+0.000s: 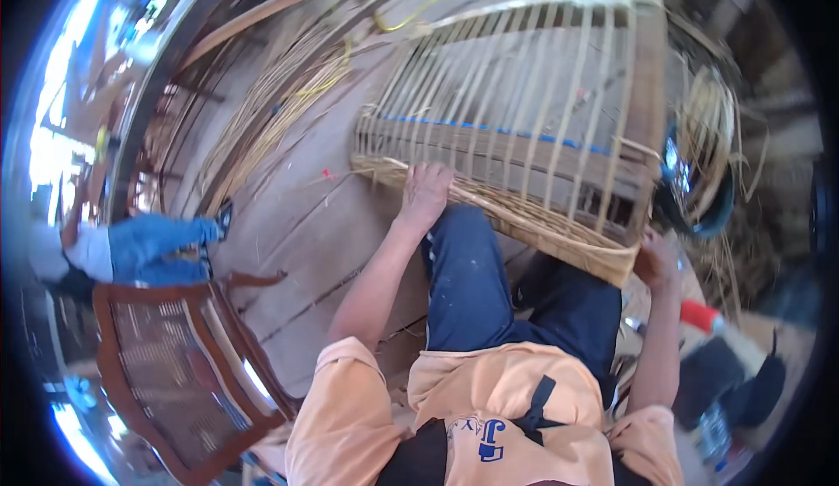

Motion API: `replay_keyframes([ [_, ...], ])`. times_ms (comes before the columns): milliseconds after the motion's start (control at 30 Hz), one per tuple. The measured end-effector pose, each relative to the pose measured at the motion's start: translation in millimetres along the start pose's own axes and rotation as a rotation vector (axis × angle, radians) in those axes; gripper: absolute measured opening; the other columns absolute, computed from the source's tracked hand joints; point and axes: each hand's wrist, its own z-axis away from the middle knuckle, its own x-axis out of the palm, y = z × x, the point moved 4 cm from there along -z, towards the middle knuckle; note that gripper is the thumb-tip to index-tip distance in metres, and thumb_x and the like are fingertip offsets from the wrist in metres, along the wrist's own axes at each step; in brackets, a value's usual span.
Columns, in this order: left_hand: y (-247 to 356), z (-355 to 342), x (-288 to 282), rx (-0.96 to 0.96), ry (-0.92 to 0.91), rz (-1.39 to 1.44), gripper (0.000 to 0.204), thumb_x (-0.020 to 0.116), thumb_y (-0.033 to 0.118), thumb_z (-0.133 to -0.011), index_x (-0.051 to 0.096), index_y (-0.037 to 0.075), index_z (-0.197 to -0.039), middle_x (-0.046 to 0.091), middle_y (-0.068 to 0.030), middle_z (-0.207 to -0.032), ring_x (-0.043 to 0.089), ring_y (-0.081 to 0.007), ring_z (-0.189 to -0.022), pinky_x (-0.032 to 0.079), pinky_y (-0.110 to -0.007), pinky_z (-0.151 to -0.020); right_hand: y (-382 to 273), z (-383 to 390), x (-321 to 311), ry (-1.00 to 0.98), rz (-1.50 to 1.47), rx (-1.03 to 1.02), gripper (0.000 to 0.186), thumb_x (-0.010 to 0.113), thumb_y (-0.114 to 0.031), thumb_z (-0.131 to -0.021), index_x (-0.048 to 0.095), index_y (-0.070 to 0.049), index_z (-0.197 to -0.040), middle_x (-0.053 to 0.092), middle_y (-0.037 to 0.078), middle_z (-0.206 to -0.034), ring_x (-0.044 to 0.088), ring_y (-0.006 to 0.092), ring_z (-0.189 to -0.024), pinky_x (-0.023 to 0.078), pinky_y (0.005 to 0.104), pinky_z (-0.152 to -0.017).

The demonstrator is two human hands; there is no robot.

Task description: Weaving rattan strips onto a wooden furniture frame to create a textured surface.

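Observation:
A wooden frame (648,93) strung with pale rattan strips stands tilted before my knees. Its near edge carries a band of tight weaving (542,224), and a blue strand crosses the strips farther in. My left hand (427,194) is closed over that near edge, left of its middle, with the fingertips out of sight. At the near right corner, my right hand (657,261) grips the outer side of the frame, its fingers partly hidden by the corner.
Long loose rattan strips (280,110) lie on the floor at the far left. A coil of rattan (706,128) sits beside a dark tub at right. Near left stands a brown wooden chair (103,337) with a woven panel. Another person (157,246) in blue trousers is beyond it.

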Motion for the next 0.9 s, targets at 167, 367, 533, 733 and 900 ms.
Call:
replay_keyframes([
  [167,-86,15,-2,-0.752,-0.01,-0.115,0.021,0.05,0.011,-0.084,0.058,0.009,-0.103,0.051,-0.0101,-0.114,0.054,-0.032,-0.1,0.045,-0.043,-0.084,-7,6,2,0.016,0.054,0.014,0.062,0.079,-0.022,-0.067,0.049,-0.001,-0.118,0.059,0.009,-0.113,0.057,0.0243,-0.107,0.045,0.04,-0.096],
  [367,-115,20,-64,-0.732,0.698,0.006,0.038,0.051,0.005,-0.087,0.043,0.001,-0.124,0.041,-0.0191,-0.132,0.043,-0.0403,-0.118,0.039,-0.043,-0.097,-21,9,31,0.007,0.212,0.039,0.076,0.082,-0.03,-0.063,0.046,-0.005,-0.125,0.056,0.007,-0.12,0.055,0.0246,-0.112,0.042,0.0412,-0.099],
  [533,-174,31,9,-0.878,0.67,0.011,0.045,0.05,0.013,-0.091,0.037,0.002,-0.133,0.034,-0.0237,-0.138,0.038,-0.0395,-0.124,0.036,-0.041,-0.101,-20,8,40,-0.011,0.145,0.026,0.078,0.081,-0.026,-0.061,0.043,-0.006,-0.127,0.054,0.009,-0.123,0.052,0.0268,-0.115,0.041,0.0436,-0.1],
  [733,-177,29,120,-0.963,0.168,0.237,0.044,0.054,0.006,-0.078,0.044,0.005,-0.121,0.046,-0.0196,-0.13,0.058,-0.0359,-0.099,0.049,-0.042,-0.083,-16,17,8,0.188,0.176,0.107,0.072,0.078,-0.021,-0.065,0.045,-0.005,-0.127,0.055,0.01,-0.124,0.054,0.0268,-0.114,0.042,0.042,-0.099],
  [900,-182,49,127,-0.923,0.249,0.187,0.037,0.051,0.009,-0.081,0.047,0.0,-0.117,0.049,-0.0202,-0.125,0.054,-0.0347,-0.106,0.046,-0.041,-0.089,-11,15,10,0.163,0.187,0.124,0.069,0.076,-0.019,-0.068,0.046,-0.006,-0.128,0.055,0.009,-0.125,0.053,0.0264,-0.115,0.043,0.0418,-0.099],
])
